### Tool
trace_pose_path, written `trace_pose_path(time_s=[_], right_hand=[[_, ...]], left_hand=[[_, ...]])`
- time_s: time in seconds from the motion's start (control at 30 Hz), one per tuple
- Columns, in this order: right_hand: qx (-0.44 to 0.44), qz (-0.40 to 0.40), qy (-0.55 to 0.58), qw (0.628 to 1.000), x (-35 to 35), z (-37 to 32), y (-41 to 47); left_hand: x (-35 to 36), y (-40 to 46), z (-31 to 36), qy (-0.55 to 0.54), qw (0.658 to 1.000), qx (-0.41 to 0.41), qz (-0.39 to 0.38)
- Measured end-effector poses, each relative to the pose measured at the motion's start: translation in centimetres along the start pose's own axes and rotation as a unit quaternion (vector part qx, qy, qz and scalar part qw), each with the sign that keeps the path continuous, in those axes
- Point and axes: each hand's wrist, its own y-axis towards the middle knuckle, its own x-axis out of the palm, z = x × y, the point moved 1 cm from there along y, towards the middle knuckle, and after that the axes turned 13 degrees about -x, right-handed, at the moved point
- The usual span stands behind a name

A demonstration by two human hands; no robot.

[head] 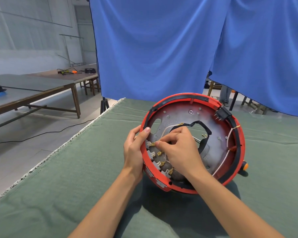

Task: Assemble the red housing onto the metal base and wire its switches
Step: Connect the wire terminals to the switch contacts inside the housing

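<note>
A round red housing [237, 162] with a black inner rim stands tilted on the green cloth, its open side toward me. Inside it sits the metal base [177, 115], a silver plate with holes and a dark cut-out. Several grey switches [157, 163] with brass terminals line the housing's lower-left wall. My left hand [133, 150] grips the housing's left rim, thumb over the edge. My right hand [178, 150] pinches a brass connector on a white wire [163, 132] at the topmost switch. A second white wire [230, 136] runs along the right wall.
A black switch block [222, 114] sits at the housing's upper right, and an orange knob [245, 165] sticks out at the right. The green cloth table [76, 177] ends at a frayed left edge. A blue curtain [162, 48] hangs behind. Wooden tables [41, 86] stand far left.
</note>
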Motion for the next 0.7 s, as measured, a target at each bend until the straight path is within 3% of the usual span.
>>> trace_pose_path(time_s=[0.7], right_hand=[[0.039, -0.020, -0.087, 0.995, 0.3, -1.4, 0.5]], left_hand=[[-0.5, 0.5, -0.5, 0.013, 0.999, 0.036, -0.026]])
